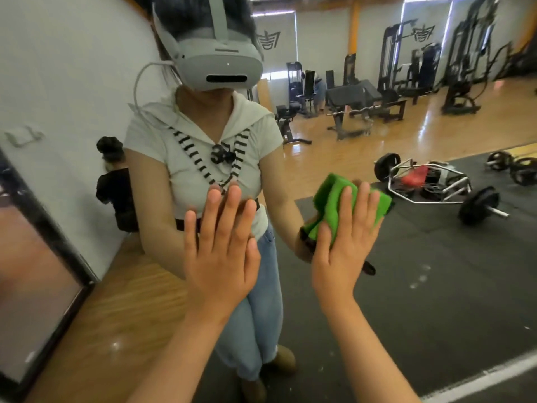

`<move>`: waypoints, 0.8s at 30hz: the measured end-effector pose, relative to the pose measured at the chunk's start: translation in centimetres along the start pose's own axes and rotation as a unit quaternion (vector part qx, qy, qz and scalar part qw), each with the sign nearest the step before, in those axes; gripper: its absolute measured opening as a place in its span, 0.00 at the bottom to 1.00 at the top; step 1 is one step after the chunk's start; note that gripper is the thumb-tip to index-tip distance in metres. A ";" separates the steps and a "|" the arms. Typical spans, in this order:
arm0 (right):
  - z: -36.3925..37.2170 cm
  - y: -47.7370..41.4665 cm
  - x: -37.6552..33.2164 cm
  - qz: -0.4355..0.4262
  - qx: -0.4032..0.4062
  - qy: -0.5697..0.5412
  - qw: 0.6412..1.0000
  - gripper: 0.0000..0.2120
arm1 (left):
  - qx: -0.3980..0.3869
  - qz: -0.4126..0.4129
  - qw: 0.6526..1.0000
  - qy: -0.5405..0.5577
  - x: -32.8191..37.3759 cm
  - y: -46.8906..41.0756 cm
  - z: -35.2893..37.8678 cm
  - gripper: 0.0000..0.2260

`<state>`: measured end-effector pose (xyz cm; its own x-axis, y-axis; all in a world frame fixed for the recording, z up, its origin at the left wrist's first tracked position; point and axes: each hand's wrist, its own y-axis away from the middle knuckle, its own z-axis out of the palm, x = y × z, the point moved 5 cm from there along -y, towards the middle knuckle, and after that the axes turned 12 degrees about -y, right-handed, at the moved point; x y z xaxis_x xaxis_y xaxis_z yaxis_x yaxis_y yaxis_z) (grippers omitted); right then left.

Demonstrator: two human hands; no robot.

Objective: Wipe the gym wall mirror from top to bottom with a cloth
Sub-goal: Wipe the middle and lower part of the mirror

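Two bare hands are up against the glass. The right hand (345, 242) lies flat, its straight fingers spread over the green cloth (331, 205), pressing it to the mirror (436, 301) rather than gripping it. The left hand (220, 251) rests flat on the glass just beside it, fingers straight, holding nothing. One cloth is in play, bunched into a thick pad at about waist height on the reflected figure. It looks light, limp and plush, so I judge it will fold and creep under the palm unless pressure is spread over the whole pad, with the fingertips pinning its upper edge. One mirror is being wiped: a rigid, smooth, breakable sheet that wants firm, even pressure, and the bare left palm will likely leave prints on it. A few pale specks (420, 277) show on the glass, low and to the right of the right hand. Farther out, the reflection shows several weight machines (406, 68) and a loaded barbell (479, 202) lying on the floor.
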<state>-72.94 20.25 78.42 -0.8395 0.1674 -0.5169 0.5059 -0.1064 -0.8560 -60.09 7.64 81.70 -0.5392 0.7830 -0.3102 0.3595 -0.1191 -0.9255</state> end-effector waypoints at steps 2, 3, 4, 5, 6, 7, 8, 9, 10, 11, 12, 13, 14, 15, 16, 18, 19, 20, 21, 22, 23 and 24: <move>1.3 3.0 -1.0 0.038 0.003 -0.009 0.999 0.26 | 0.006 -0.001 1.000 -0.001 0.0 0.0 0.1 0.26; 2.2 4.5 -1.9 0.028 -0.016 -0.009 0.999 0.27 | 0.008 -0.002 1.000 -0.001 0.1 0.0 0.1 0.26; 3.0 5.6 -2.8 0.002 -0.043 -0.008 0.999 0.27 | 0.009 -0.002 1.000 0.000 0.1 0.0 0.1 0.26; 3.3 5.8 -3.3 -0.033 -0.068 -0.002 0.997 0.26 | 0.010 -0.003 1.000 0.003 0.1 -0.1 0.1 0.26; 3.3 5.0 -3.4 -0.076 -0.089 0.008 0.993 0.26 | 0.009 -0.004 1.000 0.008 0.0 -0.1 0.1 0.25; 2.9 4.0 -3.1 -0.122 -0.102 0.022 0.987 0.25 | 0.007 -0.004 1.000 0.014 0.0 -0.1 0.1 0.25; 2.2 2.8 -2.5 -0.164 -0.108 0.039 0.980 0.25 | 0.007 -0.004 1.000 0.019 0.0 -0.1 0.1 0.24; 1.5 1.7 -1.7 -0.190 -0.108 0.052 0.974 0.25 | 0.008 -0.002 1.000 0.021 0.0 0.0 0.1 0.24; 0.8 0.8 -0.8 -0.192 -0.103 0.055 0.974 0.25 | 0.010 -0.002 1.000 0.021 0.0 0.0 0.2 0.24; 0.2 0.4 0.1 -0.167 -0.087 0.048 0.981 0.25 | 0.011 -0.003 1.000 0.022 0.0 0.1 0.2 0.24; -0.2 0.6 0.8 -0.117 -0.060 0.033 0.991 0.25 | 0.013 -0.004 1.000 0.024 0.0 0.1 0.2 0.24; -0.2 1.3 1.0 -0.050 -0.028 0.014 0.998 0.25 | 0.014 -0.005 1.000 0.026 0.0 0.2 0.2 0.24; 0.2 2.5 0.8 0.018 0.000 -0.004 1.000 0.25 | 0.014 -0.004 0.999 0.028 0.0 0.2 0.1 0.23; 0.9 3.9 0.2 0.064 0.013 -0.017 0.998 0.26 | 0.014 -0.002 0.999 0.032 0.0 0.2 0.1 0.23; 1.9 5.3 -0.9 0.077 0.009 -0.024 0.997 0.26 | 0.014 0.000 0.999 0.034 -0.1 0.2 0.1 0.23; 3.5 6.3 -3.1 0.023 -0.036 -0.031 0.999 0.25 | 0.016 0.006 0.999 0.037 -0.1 0.2 0.1 0.25; 3.7 5.8 -3.6 -0.019 -0.060 -0.031 0.998 0.25 | 0.016 0.009 0.999 0.038 -0.2 0.2 0.2 0.27; 3.4 4.8 -3.6 -0.058 -0.077 -0.026 0.995 0.25 | 0.014 0.011 0.999 0.038 -0.2 0.2 0.2 0.28; 2.7 3.8 -3.1 -0.089 -0.087 -0.016 0.992 0.25 | 0.013 0.013 0.999 0.039 -0.2 0.2 0.2 0.28; 2.0 2.8 -2.2 -0.109 -0.093 0.003 0.990 0.25 | 0.014 0.013 0.999 0.039 -0.2 0.3 0.2 0.28; 1.1 2.2 -1.1 -0.112 -0.090 0.021 0.989 0.25 | 0.015 0.011 0.999 0.040 -0.2 0.3 0.3 0.28; 0.3 2.1 0.3 -0.094 -0.074 0.026 0.992 0.25 | 0.017 0.008 0.999 0.040 -0.2 0.4 0.3 0.28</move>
<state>-72.17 19.80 76.53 -0.9123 0.2211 -0.3447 0.3685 0.0760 -0.9265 -60.04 7.24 81.34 -0.4711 0.8266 -0.3080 0.3410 -0.1513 -0.9278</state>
